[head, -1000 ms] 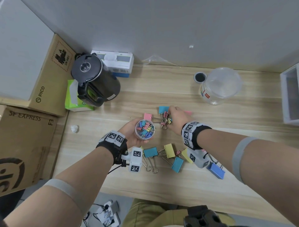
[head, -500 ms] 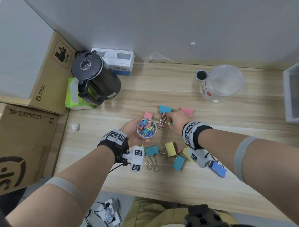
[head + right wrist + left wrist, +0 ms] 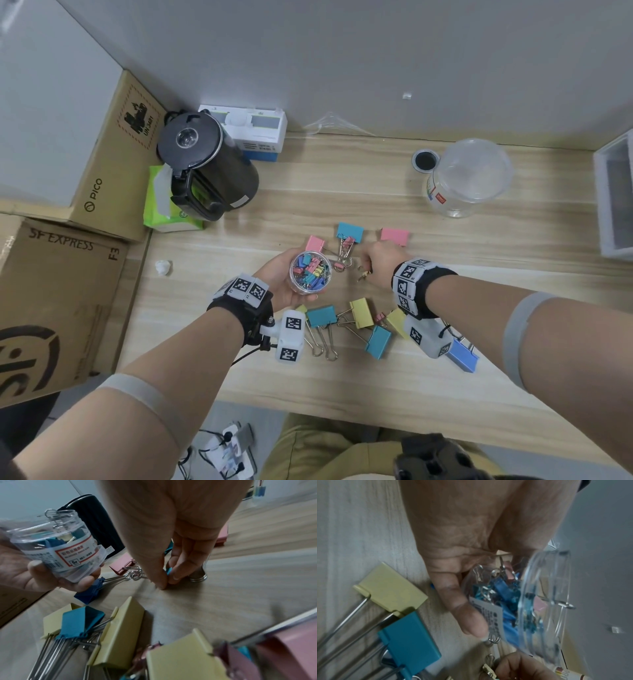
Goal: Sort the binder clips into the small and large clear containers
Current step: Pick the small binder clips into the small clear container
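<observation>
My left hand (image 3: 279, 275) grips the small clear container (image 3: 310, 277), which is filled with several small coloured binder clips, just above the table. Just right of it, my right hand (image 3: 369, 266) reaches down to the wood. Its thumb and fingers (image 3: 167, 579) pinch a small teal binder clip (image 3: 169, 570). A small yellow clip (image 3: 489, 671) also shows at that hand in the left wrist view. Large clips lie around: blue (image 3: 349, 232), pink (image 3: 394, 236), pink (image 3: 314, 244), yellow (image 3: 362, 312) and teal (image 3: 321, 316). The large clear container (image 3: 469, 178) stands at the back right.
A black kettle (image 3: 205, 171) and a green tissue pack (image 3: 164, 205) stand at the back left, with cardboard boxes (image 3: 61, 274) beyond the table's left edge. A white bin (image 3: 616, 198) sits at the right edge. A round black lid (image 3: 425, 160) lies beside the large container.
My right hand has slid slightly toward me and to the right, away from the blue large clip, uncovering the pink clip behind it. My left hand still holds the container in the same spot.
</observation>
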`<state>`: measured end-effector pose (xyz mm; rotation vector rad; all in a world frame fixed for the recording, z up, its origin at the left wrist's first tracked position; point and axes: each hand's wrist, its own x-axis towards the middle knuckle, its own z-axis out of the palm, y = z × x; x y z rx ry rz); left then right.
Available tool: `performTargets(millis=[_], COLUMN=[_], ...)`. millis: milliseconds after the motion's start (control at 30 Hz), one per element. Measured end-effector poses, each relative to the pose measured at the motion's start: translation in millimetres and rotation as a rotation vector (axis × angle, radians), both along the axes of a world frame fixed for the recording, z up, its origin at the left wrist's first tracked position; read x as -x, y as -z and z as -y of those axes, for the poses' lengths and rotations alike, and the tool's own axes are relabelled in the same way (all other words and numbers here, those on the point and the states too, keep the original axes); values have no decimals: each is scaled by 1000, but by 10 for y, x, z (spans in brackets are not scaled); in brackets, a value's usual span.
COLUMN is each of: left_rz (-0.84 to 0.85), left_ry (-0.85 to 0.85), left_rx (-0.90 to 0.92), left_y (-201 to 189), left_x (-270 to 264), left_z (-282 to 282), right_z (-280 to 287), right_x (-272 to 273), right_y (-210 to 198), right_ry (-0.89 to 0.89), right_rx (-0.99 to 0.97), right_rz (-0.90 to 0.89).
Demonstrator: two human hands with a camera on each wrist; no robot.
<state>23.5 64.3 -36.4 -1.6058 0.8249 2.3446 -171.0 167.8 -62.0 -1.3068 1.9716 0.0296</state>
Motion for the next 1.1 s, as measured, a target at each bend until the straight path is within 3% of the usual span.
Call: performTargets(millis=[233, 400, 500, 667, 767, 867, 1000, 1100], left_rz=[29, 56, 86, 50, 34, 51, 52, 40], left_ry=[-1, -14, -14, -6, -2, -19, -45, -48], left_rx=[15, 34, 53, 20, 15, 15, 5, -17], left_y=[-31, -70, -69, -49, -29, -10, 35, 56], left_x=[-21, -4, 17, 64, 41, -31, -124, -170], left_z=[-67, -94, -92, -94, -84, -65, -33, -5], right_z=[-97, -12, 120, 196, 199, 220, 144, 136], right_x=[6, 34, -58, -341, -331, -128, 67, 19], right_y=[-64, -347, -572, -629, -569, -336, -36, 100], right_ry=[24, 218, 216, 90, 232, 441, 412, 447], right_rx=[40, 273, 294, 259, 312, 336, 170, 116], right_rz=[50, 396, 543, 552, 604, 467, 114, 87])
